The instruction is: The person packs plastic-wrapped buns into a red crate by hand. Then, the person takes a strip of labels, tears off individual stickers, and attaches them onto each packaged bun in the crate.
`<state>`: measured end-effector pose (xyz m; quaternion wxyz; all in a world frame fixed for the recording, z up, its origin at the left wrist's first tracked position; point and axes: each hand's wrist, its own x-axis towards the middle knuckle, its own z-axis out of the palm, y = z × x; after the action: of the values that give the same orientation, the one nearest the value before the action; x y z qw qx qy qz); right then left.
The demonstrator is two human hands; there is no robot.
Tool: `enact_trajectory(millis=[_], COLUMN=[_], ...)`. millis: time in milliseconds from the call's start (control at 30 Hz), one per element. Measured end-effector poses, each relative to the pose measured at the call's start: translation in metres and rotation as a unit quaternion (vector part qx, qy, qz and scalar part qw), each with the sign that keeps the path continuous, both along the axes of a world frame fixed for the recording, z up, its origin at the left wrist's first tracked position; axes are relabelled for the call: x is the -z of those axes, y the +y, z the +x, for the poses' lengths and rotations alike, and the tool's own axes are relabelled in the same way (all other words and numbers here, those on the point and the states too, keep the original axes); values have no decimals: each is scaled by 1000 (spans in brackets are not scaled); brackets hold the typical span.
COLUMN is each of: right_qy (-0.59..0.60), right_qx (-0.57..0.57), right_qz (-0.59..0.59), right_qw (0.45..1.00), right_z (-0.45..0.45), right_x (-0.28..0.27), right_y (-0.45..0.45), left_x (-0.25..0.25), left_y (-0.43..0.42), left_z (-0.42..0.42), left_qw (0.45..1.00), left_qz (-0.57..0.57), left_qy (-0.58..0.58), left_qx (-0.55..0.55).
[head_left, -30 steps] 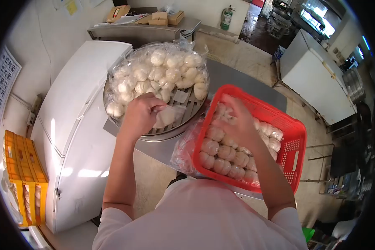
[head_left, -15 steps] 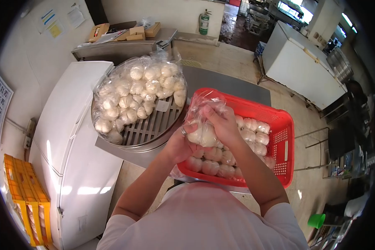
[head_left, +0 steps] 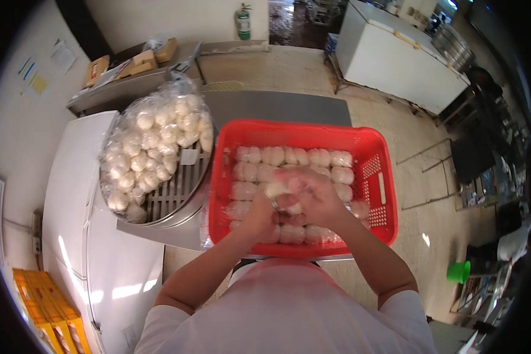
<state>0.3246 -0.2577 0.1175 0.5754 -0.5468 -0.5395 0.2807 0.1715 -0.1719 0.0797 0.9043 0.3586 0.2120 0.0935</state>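
Note:
My left hand [head_left: 264,217] is wrapped round a small clear plastic bag of white buns [head_left: 275,189], low over the red basket [head_left: 304,128]. My right hand [head_left: 320,196] closes on the same bag from the other side; its fingers are somewhat blurred by motion. Most of the bag is hidden by the hands. Beneath them, rows of bagged white buns [head_left: 296,156] fill much of the basket. To the left, a round metal steamer tray [head_left: 172,189] with slats bears a heap of loose round buns [head_left: 150,138] under clear plastic.
Basket and steamer tray stand on a grey metal table [head_left: 277,106]. A white cabinet [head_left: 88,159] is at the left, with a yellow crate [head_left: 44,295] below it. Small boxes [head_left: 141,61] lie on a back-left counter. A white chest freezer [head_left: 395,62] stands at the back right.
Both hands have lowered the bag of buns from above the basket's left edge to inside it, close over the rows. The camera view has shifted to the right.

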Motion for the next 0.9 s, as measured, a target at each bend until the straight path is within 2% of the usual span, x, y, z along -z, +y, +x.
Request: enact_trajectory(millis=[33,67,167,200,300,333,433,500,567,633,733,767,800,833,900], right_qy=[-97,-195,-196,-162,-170,-144,-177,-338,-471,-473,-436,-421,-409,-397,-372], right_qx=[18,35,66,87,156,156,121,121,142,159,198,214,205,187,146], right_qz=[49,93,16,13,-35,-73,0,-56,-102,-152,-226,-249,-261,-289,-346], right_qw=[994,976,978,983,972,974,977,931,865,853,848,846,850,850,849], right_z=[9,18,47,57,90,102,125,136,151,168,198,208,213,216,215], right_x=[-1,-3,-6,-8,-14,-14,-20,-25,-21,-30,-30,-30,-32,-31,-24], right_y=[-7,-14,-37,-41,-56,-62,-80,-97,-103,-108,-110,-110,-108,-104,-91], left_x=[-2,-7,-26,-29,-24,-21,-11,-8,-6,-13,25,49,78,98,116], left_y=[3,-1,-20,-29,-29,-30,-31,-38,-41,-41,-23,-28,-35,-42,-53], left_z=[8,15,45,57,103,118,160,185,202,214,235,239,241,243,249], left_qw=[994,989,999,999,978,981,989,991,978,964,949,897,812,699,538], left_qz=[-102,-135,-25,25,181,157,101,74,62,23,189,371,540,687,791], left_qy=[-28,-46,-21,-21,-60,-54,-25,6,6,18,30,1,-29,-58,31], left_qx=[17,50,33,5,89,96,109,108,198,266,249,240,220,191,289])
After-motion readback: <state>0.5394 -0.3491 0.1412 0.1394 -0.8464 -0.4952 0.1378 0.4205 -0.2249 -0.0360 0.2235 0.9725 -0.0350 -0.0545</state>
